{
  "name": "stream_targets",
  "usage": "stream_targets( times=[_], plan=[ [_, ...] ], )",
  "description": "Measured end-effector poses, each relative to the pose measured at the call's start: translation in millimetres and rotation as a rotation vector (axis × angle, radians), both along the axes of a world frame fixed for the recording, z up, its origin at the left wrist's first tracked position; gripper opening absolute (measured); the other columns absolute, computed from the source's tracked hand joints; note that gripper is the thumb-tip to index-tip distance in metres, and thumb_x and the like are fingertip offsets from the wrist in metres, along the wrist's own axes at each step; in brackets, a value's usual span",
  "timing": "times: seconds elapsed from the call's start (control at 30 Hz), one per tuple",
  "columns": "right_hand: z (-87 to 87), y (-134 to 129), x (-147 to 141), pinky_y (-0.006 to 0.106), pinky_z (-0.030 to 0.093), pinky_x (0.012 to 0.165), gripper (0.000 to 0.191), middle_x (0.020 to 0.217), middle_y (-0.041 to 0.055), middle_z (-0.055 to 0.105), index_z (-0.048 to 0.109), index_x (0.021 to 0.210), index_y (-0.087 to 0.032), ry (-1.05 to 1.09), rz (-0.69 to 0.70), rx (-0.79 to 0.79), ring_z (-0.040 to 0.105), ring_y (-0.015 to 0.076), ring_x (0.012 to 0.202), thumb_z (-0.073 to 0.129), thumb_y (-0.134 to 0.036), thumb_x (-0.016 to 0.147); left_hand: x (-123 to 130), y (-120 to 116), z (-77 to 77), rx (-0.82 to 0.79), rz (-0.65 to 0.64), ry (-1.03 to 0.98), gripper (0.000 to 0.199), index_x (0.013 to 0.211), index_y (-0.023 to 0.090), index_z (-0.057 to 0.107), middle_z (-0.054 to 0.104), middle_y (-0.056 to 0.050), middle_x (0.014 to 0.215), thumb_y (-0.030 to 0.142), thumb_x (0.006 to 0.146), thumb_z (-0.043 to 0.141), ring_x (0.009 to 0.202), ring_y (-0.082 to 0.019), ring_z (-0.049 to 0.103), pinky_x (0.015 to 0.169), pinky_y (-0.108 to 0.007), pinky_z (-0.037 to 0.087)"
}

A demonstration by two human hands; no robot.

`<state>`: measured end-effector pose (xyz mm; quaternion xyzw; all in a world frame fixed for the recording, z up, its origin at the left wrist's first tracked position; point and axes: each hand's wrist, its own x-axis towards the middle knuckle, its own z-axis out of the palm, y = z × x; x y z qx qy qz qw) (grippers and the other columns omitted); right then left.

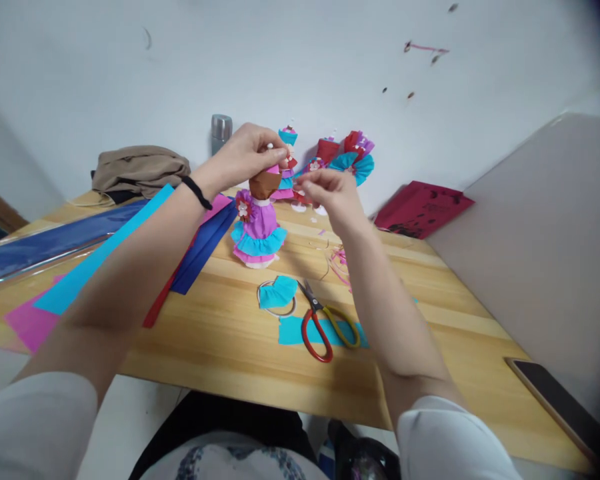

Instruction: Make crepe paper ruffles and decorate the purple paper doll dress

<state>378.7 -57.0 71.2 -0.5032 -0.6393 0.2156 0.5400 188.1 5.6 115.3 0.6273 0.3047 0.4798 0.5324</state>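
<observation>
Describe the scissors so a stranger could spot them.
On the wooden table, find the doll in a purple and blue dress. Nearer the table's front edge, the scissors lie across a blue strip. Unlike the ring beside them, they have red and yellow handles.

One near doll [260, 223], at least two far dolls [288, 138] — plus one pair of scissors [320, 313], one phone [555, 403], one flask [221, 128].
</observation>
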Motion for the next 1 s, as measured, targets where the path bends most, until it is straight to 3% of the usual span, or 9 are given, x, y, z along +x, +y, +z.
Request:
stream_targets(
  times=[0.17,0.3,0.47,0.63,0.83,1.0],
  plan=[
    [-45.0,-10,-4,0.031,0.046,0.066,0.011,0.069,0.0019,0.069,0.067,0.068,-0.021,-0.062,0.054,-0.138,0.061,0.0176,0.068,0.067,-0.027,0.077,-7,-5,8.5,0.078,-0.125,0.167,0.012,0.080,0.013,0.076,0.077,-0.007,0.086,0.003,0.074,0.074,0.116,-0.031,0.067,0.103,-0.043,0.050],
    [-60.9,-16,-9,0.032,0.043,0.065,0.014,0.069,0.0030,0.069,0.067,0.068,-0.021,-0.129,0.058,-0.136,0.059,0.0189,0.066,0.065,-0.032,0.076,-6,-13,11.6,0.035,-0.127,0.139,0.011,0.079,0.012,0.074,0.077,-0.007,0.085,0.002,0.076,0.073,0.117,-0.032,0.068,0.102,-0.046,0.050],
    [-66.2,-21,-19,0.032,0.039,0.061,0.013,0.067,0.0033,0.067,0.066,0.070,-0.021,-0.241,0.070,-0.169,0.056,0.0185,0.062,0.067,-0.034,0.074,-2,-18,12.3,0.099,-0.108,0.184,0.008,0.084,0.009,0.073,0.077,-0.006,0.085,0.005,0.086,0.067,0.115,-0.028,0.069,0.105,-0.047,0.048],
    [-64.3,-30,-30,0.031,0.035,0.060,0.012,0.062,0.0013,0.060,0.058,0.065,-0.021,-0.340,0.004,-0.182,0.051,0.0165,0.059,0.065,-0.023,0.075,-1,-17,11.6,0.070,-0.081,0.192,0.010,0.084,0.010,0.075,0.078,-0.007,0.088,0.002,0.084,0.068,0.113,-0.028,0.070,0.105,-0.046,0.049],
    [-58.4,-41,-37,0.031,0.037,0.064,0.015,0.065,0.0015,0.061,0.056,0.064,-0.021,-0.472,0.018,-0.105,0.052,0.0170,0.064,0.064,-0.017,0.076,-3,-8,5.9,0.272,-0.083,0.270,0.016,0.086,0.015,0.075,0.079,-0.006,0.092,0.012,0.092,0.061,0.104,-0.023,0.072,0.104,-0.041,0.050],
    [-58.6,-46,-38,0.033,0.041,0.073,0.014,0.070,0.0044,0.065,0.058,0.068,-0.020,-0.578,0.088,0.051,0.057,0.0202,0.074,0.066,-0.015,0.079,-1,-8,4.6,0.095,-0.063,0.182,0.012,0.091,0.013,0.075,0.079,-0.009,0.091,0.012,0.090,0.063,0.116,-0.029,0.070,0.097,-0.039,0.054]
  ],
)
